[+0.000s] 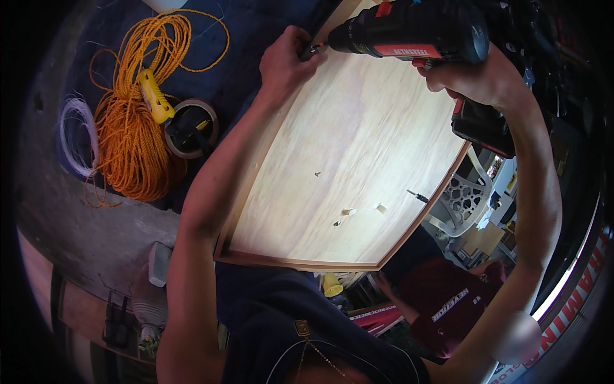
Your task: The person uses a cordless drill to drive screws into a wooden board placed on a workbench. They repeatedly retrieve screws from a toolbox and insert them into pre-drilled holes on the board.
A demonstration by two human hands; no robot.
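Observation:
My right hand point(476, 80) is wrapped around the grip of a black and red cordless drill point(409, 35), its finger by the red trigger. The drill lies level, with its chuck pointing left toward my left hand point(286, 63). The left fingers pinch a small metal piece point(311, 50) right at the drill's tip; its exact kind is partly hidden. Both hands are over the far end of a pale wooden panel point(358, 128) with a raised brown rim. On the panel rest a thin drill bit point(417, 196), small wooden pieces point(380, 208) and a screw point(317, 174).
Left of the panel, a dark cloth point(224, 48) carries an orange rope bundle point(131, 141), a yellow utility knife point(155, 96), a tape roll point(213, 112) and a clear line coil point(67, 137). A white chair point(464, 195) and a person in a maroon shirt point(448, 301) are at the right.

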